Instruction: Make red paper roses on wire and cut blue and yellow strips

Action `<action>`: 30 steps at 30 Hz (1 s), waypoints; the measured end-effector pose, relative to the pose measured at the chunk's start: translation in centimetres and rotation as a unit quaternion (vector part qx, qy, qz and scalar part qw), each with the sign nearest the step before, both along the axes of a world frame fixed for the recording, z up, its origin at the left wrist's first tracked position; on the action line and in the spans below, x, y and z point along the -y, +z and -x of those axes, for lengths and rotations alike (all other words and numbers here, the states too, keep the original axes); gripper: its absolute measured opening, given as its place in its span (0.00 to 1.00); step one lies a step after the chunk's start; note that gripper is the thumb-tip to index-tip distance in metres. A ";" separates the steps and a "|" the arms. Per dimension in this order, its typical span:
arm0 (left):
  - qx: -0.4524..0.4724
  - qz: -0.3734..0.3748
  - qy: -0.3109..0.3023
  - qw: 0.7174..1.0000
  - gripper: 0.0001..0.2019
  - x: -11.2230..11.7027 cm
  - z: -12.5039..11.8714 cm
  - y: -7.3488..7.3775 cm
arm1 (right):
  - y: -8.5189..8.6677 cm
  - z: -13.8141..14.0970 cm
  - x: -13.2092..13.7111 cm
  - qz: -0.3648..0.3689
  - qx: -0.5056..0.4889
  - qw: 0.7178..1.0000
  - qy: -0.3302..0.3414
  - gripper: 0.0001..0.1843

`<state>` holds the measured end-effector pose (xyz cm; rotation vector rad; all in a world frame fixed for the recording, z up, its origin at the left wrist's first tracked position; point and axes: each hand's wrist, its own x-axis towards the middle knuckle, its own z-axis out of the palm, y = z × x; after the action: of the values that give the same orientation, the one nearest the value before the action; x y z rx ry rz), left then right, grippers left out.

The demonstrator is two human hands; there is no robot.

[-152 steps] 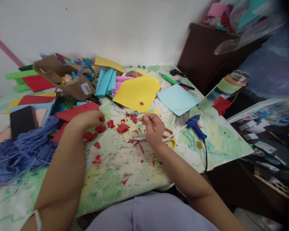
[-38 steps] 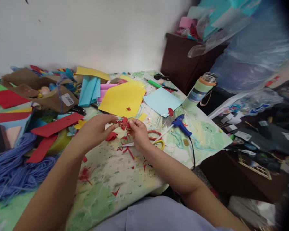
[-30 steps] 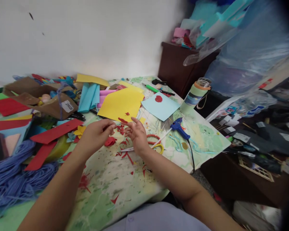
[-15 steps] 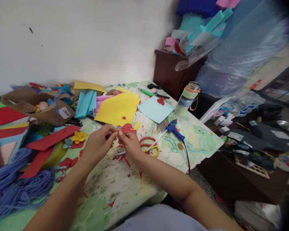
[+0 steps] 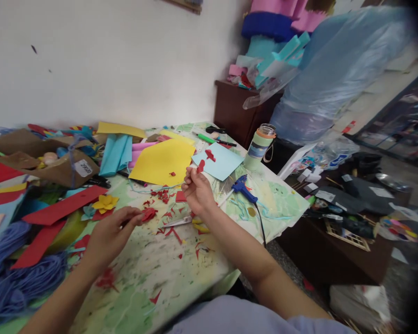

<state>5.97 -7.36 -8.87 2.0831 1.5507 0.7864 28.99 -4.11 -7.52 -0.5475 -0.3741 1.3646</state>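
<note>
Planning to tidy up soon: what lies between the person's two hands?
In the head view, red scraps and a scissors blade lie between the left hand and right hand.

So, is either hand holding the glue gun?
No, the blue glue gun lies on the table, away from the right hand.

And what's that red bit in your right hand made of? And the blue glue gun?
The red piece pinched in the right hand looks like thin matte craft paper, or perhaps foam sheet: flat colour, no shine, sharply cut edges. The blue glue gun looks like moulded plastic, with a smooth surface and a slight sheen.
</note>
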 end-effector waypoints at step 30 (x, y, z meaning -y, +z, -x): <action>-0.045 -0.071 0.041 0.996 0.20 -1.3 -1.9 8.6 | 3.9 8.3 -0.7 -0.153 0.205 0.966 0.044 0.11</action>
<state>7.86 -6.06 -0.30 2.1945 1.6827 0.8679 20.73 -3.36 -3.63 -0.5577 -0.9406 1.2418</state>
